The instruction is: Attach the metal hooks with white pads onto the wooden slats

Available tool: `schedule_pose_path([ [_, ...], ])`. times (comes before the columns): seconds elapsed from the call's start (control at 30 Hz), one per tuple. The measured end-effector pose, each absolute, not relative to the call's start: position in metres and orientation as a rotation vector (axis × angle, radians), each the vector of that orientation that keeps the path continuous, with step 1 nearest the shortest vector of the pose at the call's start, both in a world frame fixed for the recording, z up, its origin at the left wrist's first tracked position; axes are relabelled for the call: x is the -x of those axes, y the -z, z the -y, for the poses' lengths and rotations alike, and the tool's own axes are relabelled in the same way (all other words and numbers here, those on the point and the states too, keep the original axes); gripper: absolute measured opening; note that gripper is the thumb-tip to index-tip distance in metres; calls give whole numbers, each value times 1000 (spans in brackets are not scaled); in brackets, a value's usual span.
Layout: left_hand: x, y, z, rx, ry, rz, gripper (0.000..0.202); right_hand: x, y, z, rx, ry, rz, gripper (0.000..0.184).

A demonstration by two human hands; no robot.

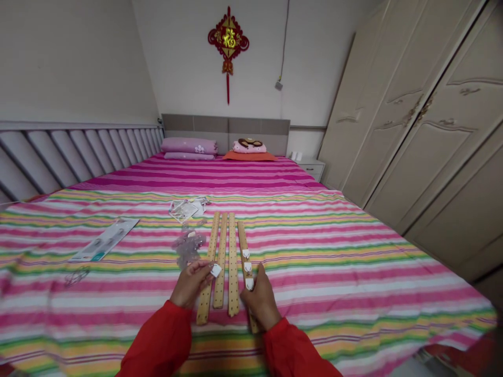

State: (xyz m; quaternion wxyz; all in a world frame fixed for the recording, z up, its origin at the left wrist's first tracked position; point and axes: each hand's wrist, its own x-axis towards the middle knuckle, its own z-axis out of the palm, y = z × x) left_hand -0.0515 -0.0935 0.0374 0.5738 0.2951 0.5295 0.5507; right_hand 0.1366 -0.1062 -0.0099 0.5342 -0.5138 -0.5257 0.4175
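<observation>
Between the fingertips of my left hand (189, 285) is a small white square hook (216, 270), held just above the wooden strips. My right hand (264, 299) grips the near part of the rightmost wooden strip (242, 236), thumb on one side and fingers on the other. Three white hooks (247, 267) sit in a row along that strip, the closest one beside my right thumb. To its left lie three more strips with rows of small holes: a right one (232, 251), a middle one (222, 251) and a left one (203, 309), partly behind my left hand.
A striped sheet (334, 293) covers the bed. Left of the strips lie clear plastic pieces (188, 246), with torn packaging (190, 208) beyond. Farther left are a flat blister pack (106, 241) and a small wire bundle (77, 275). Folded bedding (189, 146) rests by the headboard.
</observation>
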Motion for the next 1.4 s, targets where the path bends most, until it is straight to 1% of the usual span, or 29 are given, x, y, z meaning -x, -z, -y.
schedule_pose_path([
  [0.1, 42, -40, 102, -622, -1267, -1168, 30, -142, 17, 125, 1206, -893, 1348, 50],
  [0.23, 31, -44, 110, -635, -1205, -1147, 33, -152, 21, 142, 1349, -786, 1383, 56],
  [0.27, 29, -46, 111, -646, -1191, -1154, 33, -154, 18, 144, 1378, -751, 1386, 54],
  [0.33, 23, -49, 112, -671, -1175, -1177, 34, -156, 9, 144, 1356, -722, 1394, 41],
  [0.4, 17, -51, 112, -700, -1167, -1186, 35, -154, -3, 139, 1236, -832, 1370, 26],
  [0.43, 14, -51, 112, -712, -1170, -1184, 36, -152, -8, 136, 1161, -946, 1328, 24],
  [0.57, -2, -47, 108, -729, -1198, -1181, 40, -140, -21, 123, 953, -1416, 1116, 34],
  [0.67, -11, -44, 106, -768, -1245, -1171, 39, -136, -23, 117, 917, -1557, 977, 35],
  [0.8, -20, -44, 102, -878, -1320, -1186, 39, -140, -25, 106, 900, -1573, 818, 32],
  [0.9, -23, -46, 97, -984, -1306, -1187, 38, -148, -30, 91, 887, -1553, 748, 30],
  [1.0, -24, -45, 89, -1057, -1245, -1183, 36, -156, -31, 72, 911, -1518, 794, 29],
  [1.13, -22, -42, 68, -1091, -1191, -1206, 38, -159, -27, 46, 945, -1504, 895, 30],
  [1.23, -20, -35, 46, -1097, -1216, -1195, 38, -157, -23, 29, 981, -1530, 940, 27],
  [1.4, -18, -15, 17, -1177, -1265, -1261, 30, -155, -15, 2, 1062, -1489, 1049, 21],
])
